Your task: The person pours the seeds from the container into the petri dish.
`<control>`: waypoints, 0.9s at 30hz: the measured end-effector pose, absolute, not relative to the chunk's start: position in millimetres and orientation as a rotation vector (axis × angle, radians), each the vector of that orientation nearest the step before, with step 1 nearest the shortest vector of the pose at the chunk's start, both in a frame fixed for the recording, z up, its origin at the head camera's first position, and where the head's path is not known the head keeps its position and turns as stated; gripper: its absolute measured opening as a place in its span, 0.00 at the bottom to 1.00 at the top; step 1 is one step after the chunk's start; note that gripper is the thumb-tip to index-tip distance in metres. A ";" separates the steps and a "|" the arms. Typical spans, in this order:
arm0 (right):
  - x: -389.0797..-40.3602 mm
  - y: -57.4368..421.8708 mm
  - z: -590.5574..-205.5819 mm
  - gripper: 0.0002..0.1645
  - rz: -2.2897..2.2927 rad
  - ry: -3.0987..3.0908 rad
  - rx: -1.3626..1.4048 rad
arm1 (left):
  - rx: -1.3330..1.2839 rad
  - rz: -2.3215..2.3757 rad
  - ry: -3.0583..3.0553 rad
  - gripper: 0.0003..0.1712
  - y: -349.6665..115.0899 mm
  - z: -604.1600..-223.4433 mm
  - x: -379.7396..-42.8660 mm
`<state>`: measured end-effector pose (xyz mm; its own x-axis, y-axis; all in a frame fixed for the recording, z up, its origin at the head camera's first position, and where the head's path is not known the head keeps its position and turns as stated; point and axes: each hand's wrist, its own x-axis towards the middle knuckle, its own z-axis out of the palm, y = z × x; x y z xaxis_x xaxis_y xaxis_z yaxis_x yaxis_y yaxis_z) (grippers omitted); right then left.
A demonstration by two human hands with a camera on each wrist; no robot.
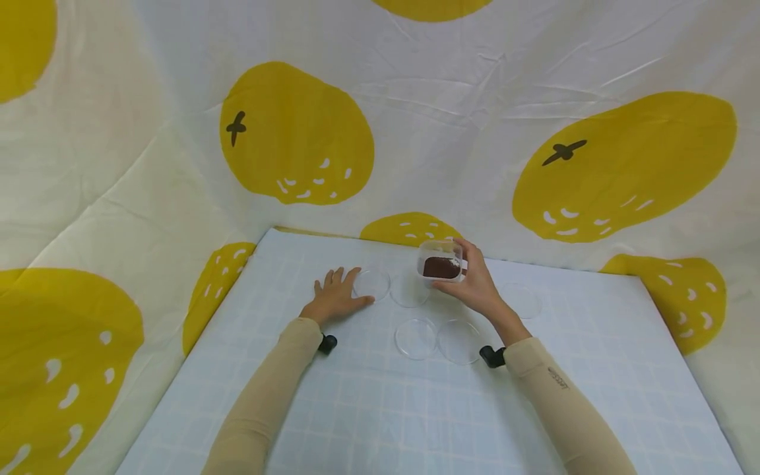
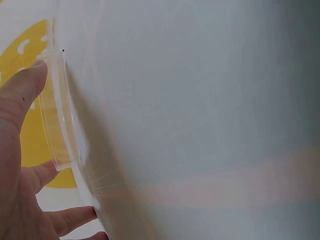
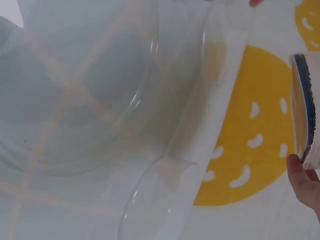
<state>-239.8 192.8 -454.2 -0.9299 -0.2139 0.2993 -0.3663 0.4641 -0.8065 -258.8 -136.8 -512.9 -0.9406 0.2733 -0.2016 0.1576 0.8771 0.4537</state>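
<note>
My left hand (image 1: 335, 298) rests on the table with its fingers spread. Thumb and index finger lie at opposite sides of a clear petri dish (image 1: 373, 286), and the left wrist view shows them against the dish wall (image 2: 59, 115). My right hand (image 1: 475, 287) grips a clear plastic container (image 1: 440, 250) above the dishes, its mouth tilted toward me. Dark brown powder or soil (image 1: 441, 268) lies inside it. At the right edge of the right wrist view, fingers (image 3: 298, 181) hold the same container, with its dark contents (image 3: 306, 95) visible.
A second petri dish (image 1: 408, 293) stands right of the held one. Two more, a left dish (image 1: 415, 339) and a right dish (image 1: 459, 342), sit nearer me. Another clear dish (image 1: 522, 301) lies beyond my right wrist. A patterned curtain (image 1: 439, 152) rises behind the pale checked table (image 1: 380, 415).
</note>
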 end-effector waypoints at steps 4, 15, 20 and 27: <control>-249.7 180.3 -453.3 0.61 1.424 -2.548 0.538 | 0.317 0.648 2.787 0.53 -136.7 -511.0 -257.5; -272.6 154.2 -456.5 0.61 1.178 -2.697 0.567 | 0.309 0.630 2.800 0.52 -134.6 -510.2 -256.9; -278.6 144.9 -459.1 0.61 1.131 -2.707 0.594 | 0.298 0.634 2.795 0.52 -133.6 -508.3 -256.7; -283.6 133.3 -463.5 0.61 1.062 -2.742 0.617 | 0.305 0.622 2.808 0.52 -133.7 -508.4 -256.8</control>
